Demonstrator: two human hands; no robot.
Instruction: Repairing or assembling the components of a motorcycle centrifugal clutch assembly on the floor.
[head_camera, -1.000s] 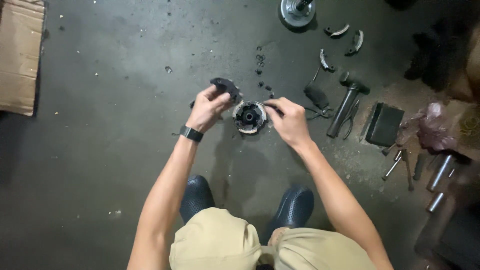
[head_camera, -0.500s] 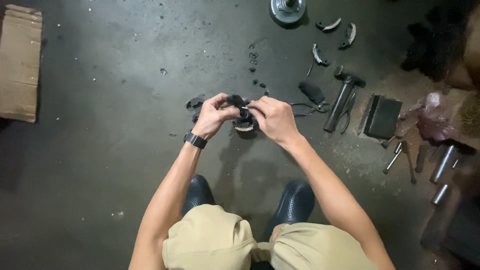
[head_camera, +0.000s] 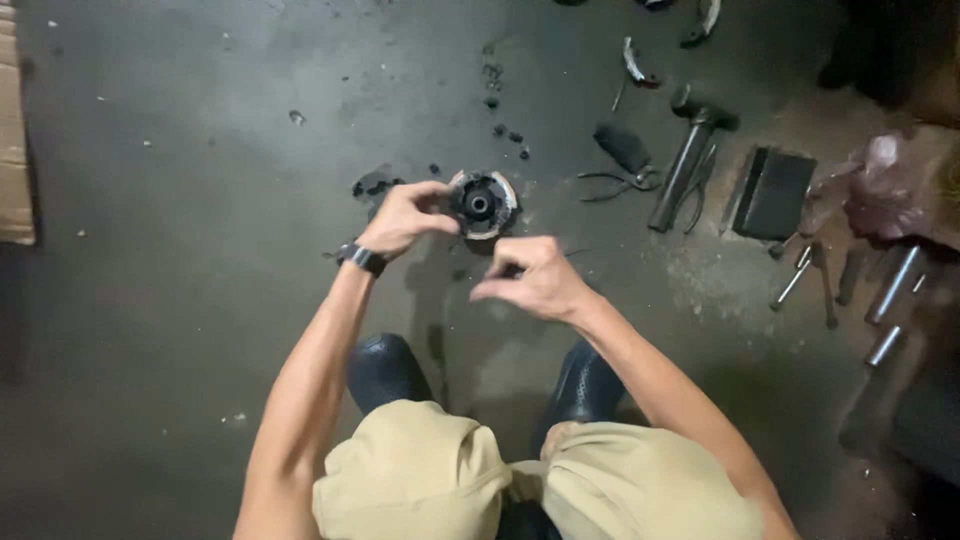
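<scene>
A round black metal hub with a silvery rim (head_camera: 484, 203) lies on the dark concrete floor in front of me. My left hand (head_camera: 406, 216), with a black watch on its wrist, grips the hub's left edge. My right hand (head_camera: 530, 277) hovers just below and to the right of the hub, apart from it, with its fingers pinched together; whether something small sits between them I cannot tell. A small dark part (head_camera: 376, 184) lies on the floor left of my left hand.
To the right lie a hammer (head_camera: 690, 152), pliers (head_camera: 620, 184), a black flat case (head_camera: 774, 192), a dark pad (head_camera: 622, 146), several metal rods (head_camera: 888, 290) and curved brake shoes (head_camera: 632, 60). A cardboard sheet (head_camera: 14, 140) sits at the far left. My boots (head_camera: 384, 368) stand below.
Half a second ago both hands were closed together over the hub. Now my right hand has drawn back toward me and my left hand stays on the hub's edge.
</scene>
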